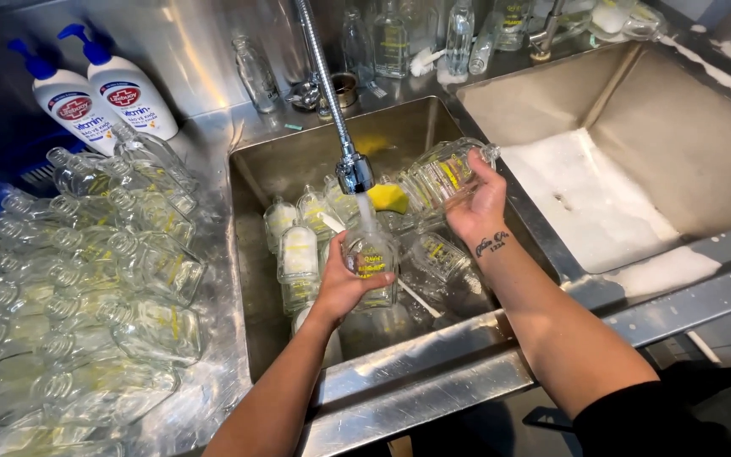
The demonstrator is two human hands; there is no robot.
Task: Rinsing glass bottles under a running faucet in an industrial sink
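Bottle [369, 258] under tap [354, 173] – L hand [342, 283] clamped; R hand [477, 207] grips 2nd bottle [446, 169] – steel sink [298, 161].

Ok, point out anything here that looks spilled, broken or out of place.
Nothing looks broken. The left hand holds a bottle upright under the running tap; the right hand holds a second bottle on its side. White foam covers the right sink's floor, some on its rim.
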